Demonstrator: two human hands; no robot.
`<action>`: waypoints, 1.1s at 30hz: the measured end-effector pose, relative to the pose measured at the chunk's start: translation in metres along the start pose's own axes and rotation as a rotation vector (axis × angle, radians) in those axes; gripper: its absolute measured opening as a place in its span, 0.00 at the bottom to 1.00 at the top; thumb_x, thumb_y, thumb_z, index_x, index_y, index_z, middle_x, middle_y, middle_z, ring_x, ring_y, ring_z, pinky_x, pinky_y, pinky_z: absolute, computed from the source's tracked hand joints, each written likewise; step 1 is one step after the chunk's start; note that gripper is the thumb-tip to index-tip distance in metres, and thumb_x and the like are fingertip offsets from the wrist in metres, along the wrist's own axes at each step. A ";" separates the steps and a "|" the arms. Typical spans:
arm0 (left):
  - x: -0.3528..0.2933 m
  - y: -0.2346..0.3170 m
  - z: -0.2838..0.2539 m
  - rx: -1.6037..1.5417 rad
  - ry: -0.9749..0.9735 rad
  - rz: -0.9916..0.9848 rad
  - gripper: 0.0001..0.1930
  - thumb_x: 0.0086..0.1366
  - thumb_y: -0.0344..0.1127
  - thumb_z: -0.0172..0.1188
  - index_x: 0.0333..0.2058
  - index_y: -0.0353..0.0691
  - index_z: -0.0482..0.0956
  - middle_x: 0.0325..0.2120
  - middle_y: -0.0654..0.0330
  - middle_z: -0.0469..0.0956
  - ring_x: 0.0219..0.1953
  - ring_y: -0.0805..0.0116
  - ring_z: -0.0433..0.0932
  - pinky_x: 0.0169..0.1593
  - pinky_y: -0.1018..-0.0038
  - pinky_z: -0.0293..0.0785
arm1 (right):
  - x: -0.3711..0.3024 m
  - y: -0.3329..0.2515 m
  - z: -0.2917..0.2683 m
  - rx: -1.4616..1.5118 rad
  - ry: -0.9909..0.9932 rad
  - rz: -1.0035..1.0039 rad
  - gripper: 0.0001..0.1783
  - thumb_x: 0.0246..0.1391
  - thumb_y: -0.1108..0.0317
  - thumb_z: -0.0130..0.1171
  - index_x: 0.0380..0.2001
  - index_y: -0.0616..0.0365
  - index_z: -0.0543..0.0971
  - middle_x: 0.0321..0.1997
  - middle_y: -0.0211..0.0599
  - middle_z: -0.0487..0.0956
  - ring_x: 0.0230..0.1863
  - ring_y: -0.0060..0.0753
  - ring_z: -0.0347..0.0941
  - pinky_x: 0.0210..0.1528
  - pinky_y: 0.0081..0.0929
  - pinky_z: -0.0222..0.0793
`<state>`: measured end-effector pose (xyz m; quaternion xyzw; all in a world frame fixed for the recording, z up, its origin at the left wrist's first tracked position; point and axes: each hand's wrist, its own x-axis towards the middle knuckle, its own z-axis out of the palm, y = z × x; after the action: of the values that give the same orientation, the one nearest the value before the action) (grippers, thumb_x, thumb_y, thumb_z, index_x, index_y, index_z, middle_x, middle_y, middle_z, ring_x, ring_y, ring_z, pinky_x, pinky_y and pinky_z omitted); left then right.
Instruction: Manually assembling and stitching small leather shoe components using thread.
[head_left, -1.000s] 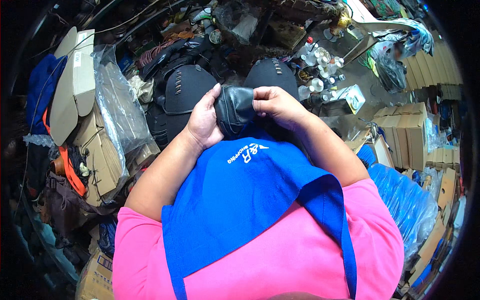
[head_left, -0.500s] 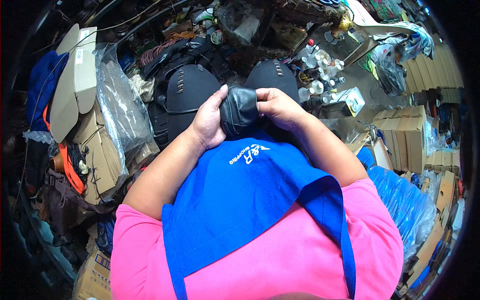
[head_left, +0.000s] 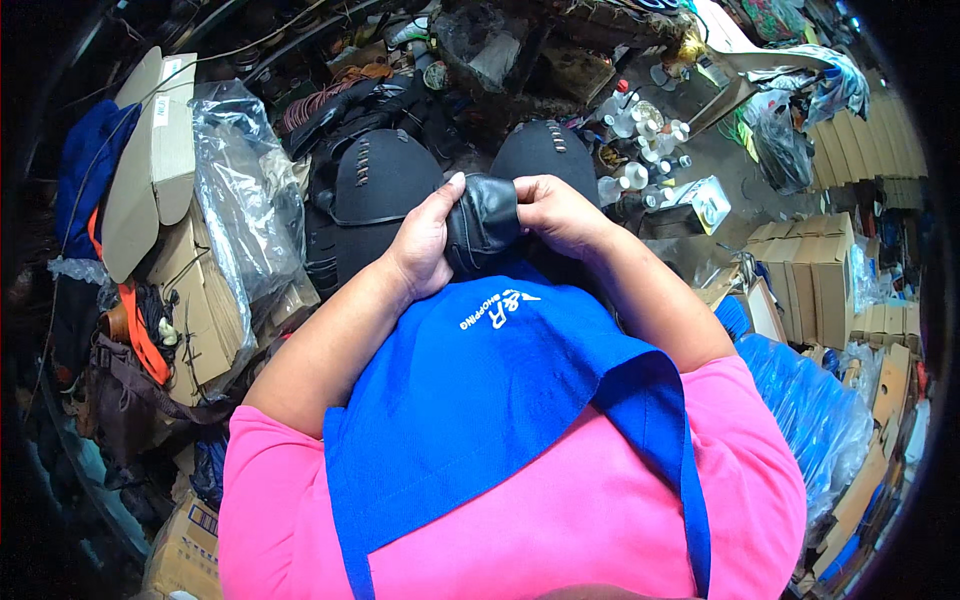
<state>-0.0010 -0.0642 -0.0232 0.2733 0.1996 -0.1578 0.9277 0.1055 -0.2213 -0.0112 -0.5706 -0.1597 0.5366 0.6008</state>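
Note:
Above my lap I hold a folded, glossy black leather piece (head_left: 488,214) with a curved seam; its exact kind does not show. My left hand (head_left: 426,240) is wrapped round its left side, thumb pointing up along the edge. At its right edge my right hand (head_left: 558,212) pinches the leather between thumb and bent fingers. The undersides of the leather and some fingertips are hidden. Just behind the piece are my dark-clad knees (head_left: 385,170), and a blue apron (head_left: 470,390) hangs in front of it.
Several white bottles (head_left: 640,130) stand on the floor beyond my right knee, near a pale container (head_left: 707,203). Cardboard boxes (head_left: 800,280) and a plastic-wrapped blue bundle (head_left: 800,400) lie to the right. Flat cardboard (head_left: 200,300) and clear plastic sheeting (head_left: 250,190) lean at the left.
The black leather piece has turned slightly and its right end looks more stretched toward my right hand. Both hands keep their hold and have barely shifted.

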 end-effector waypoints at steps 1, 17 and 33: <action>-0.001 0.000 0.000 0.000 0.001 0.001 0.28 0.70 0.54 0.35 0.49 0.34 0.71 0.43 0.50 0.77 0.46 0.59 0.77 0.54 0.62 0.71 | -0.002 -0.004 0.002 0.010 0.003 0.000 0.09 0.49 0.71 0.59 0.36 0.60 0.81 0.30 0.28 0.80 0.28 0.15 0.73 0.32 0.15 0.66; -0.007 0.001 0.006 0.016 -0.021 0.053 0.23 0.70 0.49 0.39 0.47 0.35 0.72 0.42 0.51 0.77 0.43 0.61 0.78 0.52 0.64 0.72 | -0.005 -0.002 -0.010 0.063 -0.163 0.005 0.12 0.47 0.72 0.58 0.38 0.59 0.79 0.34 0.27 0.80 0.31 0.17 0.73 0.36 0.18 0.67; -0.003 -0.002 0.004 -0.007 -0.087 0.026 0.25 0.71 0.50 0.37 0.50 0.34 0.70 0.44 0.50 0.76 0.46 0.61 0.76 0.55 0.63 0.70 | 0.000 0.011 -0.008 0.384 -0.183 0.069 0.17 0.47 0.76 0.59 0.43 0.64 0.76 0.42 0.39 0.80 0.43 0.29 0.77 0.51 0.26 0.70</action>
<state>-0.0032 -0.0676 -0.0203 0.2652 0.1562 -0.1568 0.9384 0.1067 -0.2277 -0.0234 -0.3999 -0.0887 0.6270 0.6626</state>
